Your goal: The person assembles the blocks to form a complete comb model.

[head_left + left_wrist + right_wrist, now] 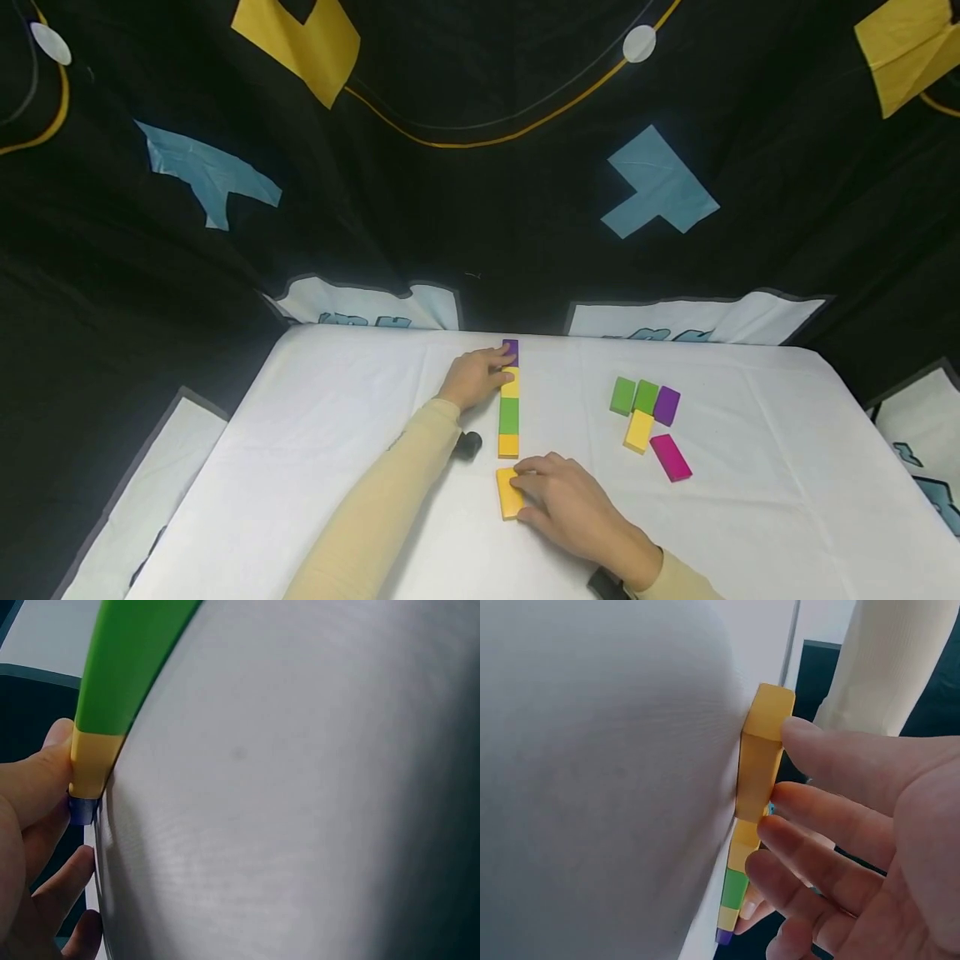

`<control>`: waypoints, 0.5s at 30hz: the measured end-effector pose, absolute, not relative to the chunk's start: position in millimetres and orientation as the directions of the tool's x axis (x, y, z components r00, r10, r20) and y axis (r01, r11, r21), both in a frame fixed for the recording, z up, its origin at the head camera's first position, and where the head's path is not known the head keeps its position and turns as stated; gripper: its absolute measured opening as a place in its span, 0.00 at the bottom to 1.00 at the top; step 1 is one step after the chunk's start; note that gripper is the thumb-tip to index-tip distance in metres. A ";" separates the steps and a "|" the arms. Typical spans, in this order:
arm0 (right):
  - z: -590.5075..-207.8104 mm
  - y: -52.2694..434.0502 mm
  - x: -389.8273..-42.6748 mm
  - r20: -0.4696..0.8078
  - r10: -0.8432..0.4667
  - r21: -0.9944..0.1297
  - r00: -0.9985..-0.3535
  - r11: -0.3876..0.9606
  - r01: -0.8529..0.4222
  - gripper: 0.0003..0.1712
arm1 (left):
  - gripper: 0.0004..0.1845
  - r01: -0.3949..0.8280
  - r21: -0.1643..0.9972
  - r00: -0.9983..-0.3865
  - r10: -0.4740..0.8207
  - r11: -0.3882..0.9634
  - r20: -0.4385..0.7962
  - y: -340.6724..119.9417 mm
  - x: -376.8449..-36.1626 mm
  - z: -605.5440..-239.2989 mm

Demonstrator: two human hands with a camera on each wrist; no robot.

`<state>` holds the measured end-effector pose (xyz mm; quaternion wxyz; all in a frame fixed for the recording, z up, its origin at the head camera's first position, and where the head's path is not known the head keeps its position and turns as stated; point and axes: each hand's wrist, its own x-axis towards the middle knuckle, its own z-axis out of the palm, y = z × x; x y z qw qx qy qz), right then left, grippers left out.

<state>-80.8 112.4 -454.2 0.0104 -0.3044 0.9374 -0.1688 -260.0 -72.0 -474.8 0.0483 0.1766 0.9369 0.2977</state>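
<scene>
A row of blocks runs away from me along the white table: an orange-yellow one (508,447) nearest, then green (509,414), yellow (511,387) and purple (513,346) at the far end. My left hand (474,377) lies at the row's far end from its left side, fingertips on the purple and yellow blocks. Just short of the row's near end lies a separate yellow block (507,496), slightly turned. My right hand (573,504) touches it from the right with thumb and extended fingers, which line its upper edge in the right wrist view (761,776).
To the right lie loose blocks: two green (622,396), a purple (667,406), a yellow (638,432) and a magenta one (671,458). A dark round camera piece (468,446) sits under my left wrist. A black curtain (480,225) hangs behind the table.
</scene>
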 end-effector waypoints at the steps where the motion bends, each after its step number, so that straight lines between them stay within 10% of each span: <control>1: -454.5 112.1 -80.9 0.098 -0.573 -0.310 -0.813 0.759 -0.573 0.19 | 0.24 0.304 0.574 -0.932 0.361 0.760 0.017 -72.2 -260.0 -475.1; 15: -458.6 106.9 -85.3 0.201 -0.559 -0.230 -0.804 0.771 -0.594 0.19 | 0.24 0.300 0.574 -0.934 0.357 0.762 0.014 -73.2 -260.7 -476.3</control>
